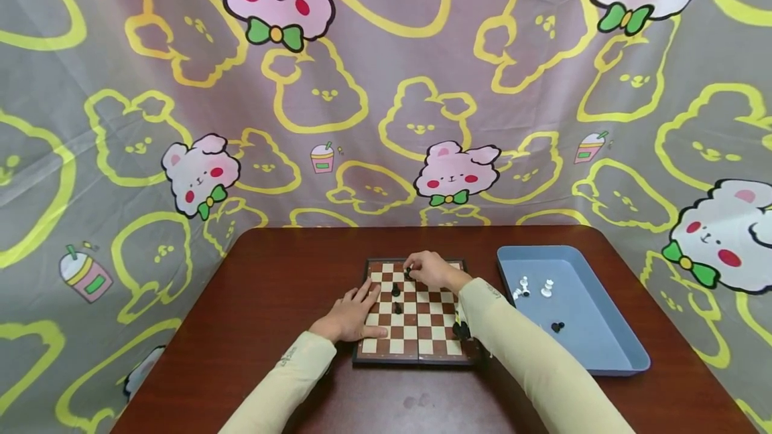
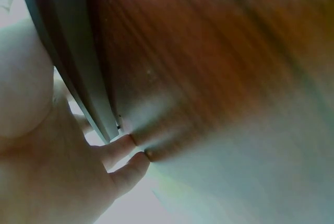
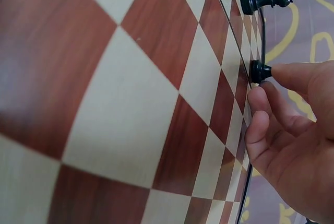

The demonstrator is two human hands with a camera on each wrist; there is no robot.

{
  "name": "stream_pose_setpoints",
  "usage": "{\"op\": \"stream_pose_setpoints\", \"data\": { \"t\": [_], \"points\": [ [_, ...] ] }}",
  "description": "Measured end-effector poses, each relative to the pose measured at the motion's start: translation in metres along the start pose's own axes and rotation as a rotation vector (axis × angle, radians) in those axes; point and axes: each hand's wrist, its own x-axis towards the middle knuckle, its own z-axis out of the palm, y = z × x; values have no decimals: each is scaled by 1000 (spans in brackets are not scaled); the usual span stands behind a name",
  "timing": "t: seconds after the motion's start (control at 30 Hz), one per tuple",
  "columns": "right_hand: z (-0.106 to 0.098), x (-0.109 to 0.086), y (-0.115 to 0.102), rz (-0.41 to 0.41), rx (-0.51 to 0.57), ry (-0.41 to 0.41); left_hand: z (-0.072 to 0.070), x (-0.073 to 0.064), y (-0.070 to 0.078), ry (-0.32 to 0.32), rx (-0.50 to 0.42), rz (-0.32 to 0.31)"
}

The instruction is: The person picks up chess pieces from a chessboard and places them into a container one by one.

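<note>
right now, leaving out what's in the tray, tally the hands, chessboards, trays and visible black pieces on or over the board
Hands: 2 (left hand, right hand)
Chessboard: 1
Tray: 1
Black pieces: 3 (held piece, farther loose piece, nearer loose piece)
Total: 7

Chessboard (image 1: 435, 331) brown-and-cream checks; held chess piece (image 3: 257, 71) black; tray (image 1: 594, 327) blue-grey.

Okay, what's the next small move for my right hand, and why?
Probably settle the glossy black chess piece fully down and let go: your right hand pinches it with its base close to the brown-and-cream checkered board, and your left hand rests at the board's left edge.
</note>
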Motion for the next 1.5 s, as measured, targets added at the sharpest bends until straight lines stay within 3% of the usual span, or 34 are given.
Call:
{"op": "stream_pose_setpoints", "data": {
  "t": [0.4, 0.5, 0.73, 0.93, 1.5],
  "points": [
    [-8, -11, 3, -35, 8, 27, 1, 3, 0, 5, -6, -2],
    [-14, -19, 1, -47, 24, 32, 3, 3, -2, -3, -3, -4],
    [-34, -33, 2, -83, -55, 53, 3, 2, -3, 11, -26, 9],
    [-53, -51, 4, -89, -50, 25, 5, 4, -4, -1, -28, 12],
    [-103, -100, 47, -48, -74, 103, 0, 3, -2, 2, -23, 10]
  ]
}}
